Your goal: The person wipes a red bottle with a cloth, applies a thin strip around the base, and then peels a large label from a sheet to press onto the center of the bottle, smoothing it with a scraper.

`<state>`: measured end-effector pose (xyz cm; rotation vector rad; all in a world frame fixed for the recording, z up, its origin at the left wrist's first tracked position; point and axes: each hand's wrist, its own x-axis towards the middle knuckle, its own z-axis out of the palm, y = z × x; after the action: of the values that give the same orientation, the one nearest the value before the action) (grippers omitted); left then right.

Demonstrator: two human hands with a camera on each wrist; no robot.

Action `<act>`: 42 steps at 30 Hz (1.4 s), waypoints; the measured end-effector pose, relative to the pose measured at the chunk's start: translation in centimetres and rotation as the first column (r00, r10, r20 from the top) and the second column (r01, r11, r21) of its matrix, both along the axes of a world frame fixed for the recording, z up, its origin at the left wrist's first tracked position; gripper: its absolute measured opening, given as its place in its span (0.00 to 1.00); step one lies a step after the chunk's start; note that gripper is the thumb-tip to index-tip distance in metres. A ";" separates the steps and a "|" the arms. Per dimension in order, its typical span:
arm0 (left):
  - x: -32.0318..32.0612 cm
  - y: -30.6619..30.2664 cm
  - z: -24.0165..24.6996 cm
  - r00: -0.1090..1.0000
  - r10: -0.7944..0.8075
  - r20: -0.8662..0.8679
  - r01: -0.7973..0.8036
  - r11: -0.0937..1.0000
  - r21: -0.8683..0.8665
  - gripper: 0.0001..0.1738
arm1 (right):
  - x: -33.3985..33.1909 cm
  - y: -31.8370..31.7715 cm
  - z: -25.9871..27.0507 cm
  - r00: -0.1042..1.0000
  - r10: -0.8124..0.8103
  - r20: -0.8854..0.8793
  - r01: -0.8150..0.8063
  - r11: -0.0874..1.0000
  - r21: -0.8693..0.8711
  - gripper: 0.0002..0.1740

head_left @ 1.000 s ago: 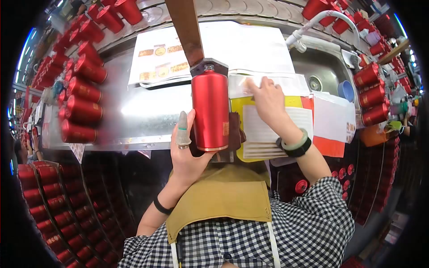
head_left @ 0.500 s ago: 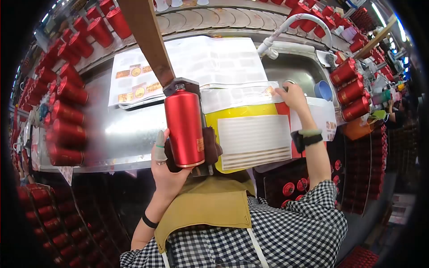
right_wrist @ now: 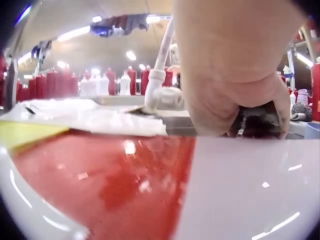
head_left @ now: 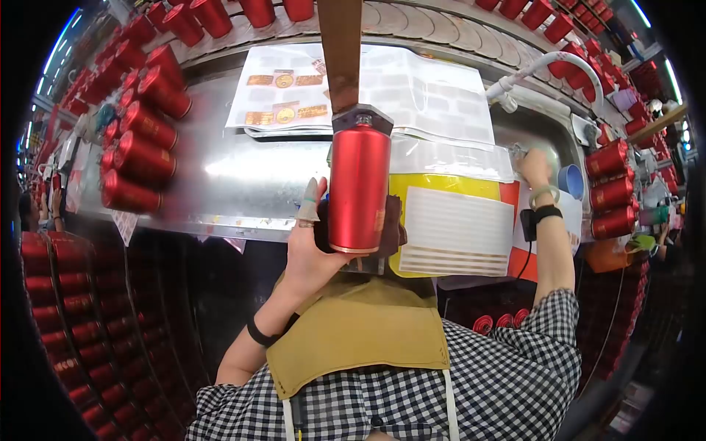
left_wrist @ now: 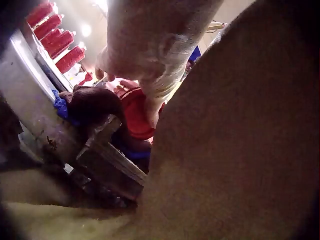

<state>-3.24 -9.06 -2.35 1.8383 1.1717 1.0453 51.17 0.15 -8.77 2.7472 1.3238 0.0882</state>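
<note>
My left hand [head_left: 305, 253] grips the lower end of a glossy red bottle [head_left: 359, 191], thumb along its base. A pale finger cover and a ring show on this hand. The bottle lies against a dark padded rest, its neck at an angular holder [head_left: 362, 117] below a wooden beam. In the left wrist view, the bottle's round red base [left_wrist: 137, 117] shows beside the hand. My right hand [head_left: 537, 167] reaches down over the sink [head_left: 540, 125], fingers bent downward and blurred. In the right wrist view, I cannot tell whether this hand [right_wrist: 235, 65] pinches anything.
Printed label sheets [head_left: 287, 92] and clear film [head_left: 448, 158] lie on the steel counter. Nearer are a yellow board [head_left: 448, 186] and striped paper [head_left: 460, 228]. A white faucet [head_left: 551, 59] arches over the sink, by a blue cup [head_left: 570, 181]. Red bottles [head_left: 145, 156] line both sides.
My right hand has moved rightward from the clear film, past its end, and into the sink area. The left hand keeps its grip on the bottle. The head view has shifted.
</note>
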 end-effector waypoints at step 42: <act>1.4 6.8 2.7 0.819 -0.057 0.570 0.385 0.792 -0.474 0.48 | -34.6 -2.6 9.8 -0.019 0.519 -0.854 0.205 0.839 0.505 0.19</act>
<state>-1.87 -2.23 0.40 1.0724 0.7716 0.8515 16.59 -2.46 1.03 2.7702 2.0349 -2.4351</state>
